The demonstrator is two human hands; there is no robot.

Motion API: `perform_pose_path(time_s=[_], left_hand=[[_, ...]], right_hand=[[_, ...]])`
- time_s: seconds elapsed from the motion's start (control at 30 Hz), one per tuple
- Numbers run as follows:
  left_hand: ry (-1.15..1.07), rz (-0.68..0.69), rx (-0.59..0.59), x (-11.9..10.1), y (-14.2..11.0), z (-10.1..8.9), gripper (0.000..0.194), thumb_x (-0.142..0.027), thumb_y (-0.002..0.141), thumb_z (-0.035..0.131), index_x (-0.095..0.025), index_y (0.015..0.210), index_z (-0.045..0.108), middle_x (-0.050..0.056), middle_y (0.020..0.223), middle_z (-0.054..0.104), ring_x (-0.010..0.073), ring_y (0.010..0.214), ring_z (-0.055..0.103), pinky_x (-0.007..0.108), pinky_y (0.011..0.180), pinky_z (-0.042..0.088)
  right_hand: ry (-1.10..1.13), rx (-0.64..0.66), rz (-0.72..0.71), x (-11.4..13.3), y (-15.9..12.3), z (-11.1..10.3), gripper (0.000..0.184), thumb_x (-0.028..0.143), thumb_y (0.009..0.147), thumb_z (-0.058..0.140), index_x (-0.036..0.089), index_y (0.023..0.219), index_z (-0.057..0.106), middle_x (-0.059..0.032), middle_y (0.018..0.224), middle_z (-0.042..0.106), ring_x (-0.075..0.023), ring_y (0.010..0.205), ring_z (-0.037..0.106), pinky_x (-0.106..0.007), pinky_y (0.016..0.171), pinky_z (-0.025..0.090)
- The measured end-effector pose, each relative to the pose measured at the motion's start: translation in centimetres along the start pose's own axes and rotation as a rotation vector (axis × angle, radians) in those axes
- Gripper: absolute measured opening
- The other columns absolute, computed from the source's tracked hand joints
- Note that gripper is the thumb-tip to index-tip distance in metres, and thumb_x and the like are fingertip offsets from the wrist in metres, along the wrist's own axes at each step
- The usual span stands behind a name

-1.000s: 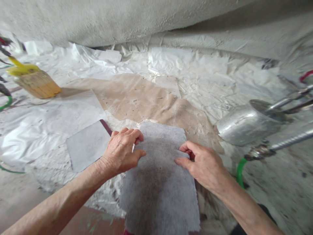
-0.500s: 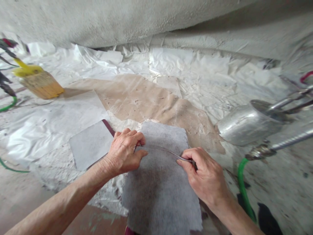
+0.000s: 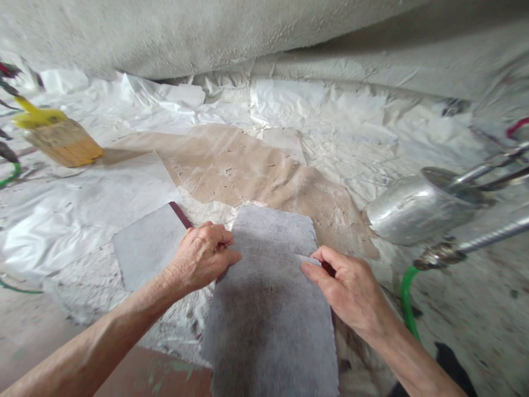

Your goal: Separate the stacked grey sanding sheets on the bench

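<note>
A grey, dusty sheet of sandpaper (image 3: 268, 309) lies in front of me on a plastic-covered surface. My left hand (image 3: 202, 256) pinches its left edge with curled fingers. My right hand (image 3: 347, 286) grips its right edge, thumb on top, fingers tucked under. The sheet is bent across the line between both hands, with its far part (image 3: 273, 229) lying flat beyond them. A second grey sheet (image 3: 146, 245) with a maroon edge lies just left of my left hand.
A wide yellow-handled brush (image 3: 58, 138) lies at the far left. A shiny metal spray-gun cup (image 3: 417, 207) with metal tubes and a green hose (image 3: 407, 300) sits at the right. Crumpled white plastic (image 3: 330, 121) and brown paper (image 3: 248, 165) cover the surface below a rough plastered wall (image 3: 165, 33).
Half a second ago the sheet showed a raised crease between my hands; it now lies flatter, and my right hand has shifted slightly right along the edge.
</note>
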State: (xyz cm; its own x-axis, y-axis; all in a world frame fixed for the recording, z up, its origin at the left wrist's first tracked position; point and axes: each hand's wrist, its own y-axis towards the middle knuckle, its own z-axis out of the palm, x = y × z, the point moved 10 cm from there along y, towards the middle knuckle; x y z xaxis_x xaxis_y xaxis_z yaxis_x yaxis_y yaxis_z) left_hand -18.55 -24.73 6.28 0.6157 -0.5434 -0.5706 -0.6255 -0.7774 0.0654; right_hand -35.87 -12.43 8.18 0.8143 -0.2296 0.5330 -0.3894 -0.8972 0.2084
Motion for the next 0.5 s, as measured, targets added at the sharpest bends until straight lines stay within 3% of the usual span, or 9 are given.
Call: perform_pose_path(time_s=[0.4, 0.5], left_hand=[[0.102, 0.025, -0.033, -0.3, -0.1, 0.2, 0.014, -0.029, 0.068, 0.052, -0.02, 0.057, 0.054, 0.001, 0.066, 0.055, 0.0208, 0.078, 0.049, 0.035, 0.072, 0.035], [0.238, 0.052, -0.129, -1.0, -0.8, -0.5, 0.015, -0.031, 0.072, 0.055, -0.02, 0.062, 0.057, 0.002, 0.069, 0.058, 0.0231, 0.079, 0.05, 0.038, 0.071, 0.036]], right_hand=[[-0.196, 0.002, -0.06, 0.4, 0.3, 0.9, 0.02, 0.032, 0.075, 0.05, 0.02, 0.059, 0.047, 0.0036, 0.047, 0.045, -0.0122, 0.045, 0.042, -0.025, 0.048, 0.029], [-0.361, -0.189, -0.128, 1.7, -0.7, -0.6, 0.012, 0.03, 0.074, 0.055, 0.02, 0.068, 0.053, 0.0004, 0.058, 0.054, -0.0165, 0.053, 0.051, -0.028, 0.05, 0.033]])
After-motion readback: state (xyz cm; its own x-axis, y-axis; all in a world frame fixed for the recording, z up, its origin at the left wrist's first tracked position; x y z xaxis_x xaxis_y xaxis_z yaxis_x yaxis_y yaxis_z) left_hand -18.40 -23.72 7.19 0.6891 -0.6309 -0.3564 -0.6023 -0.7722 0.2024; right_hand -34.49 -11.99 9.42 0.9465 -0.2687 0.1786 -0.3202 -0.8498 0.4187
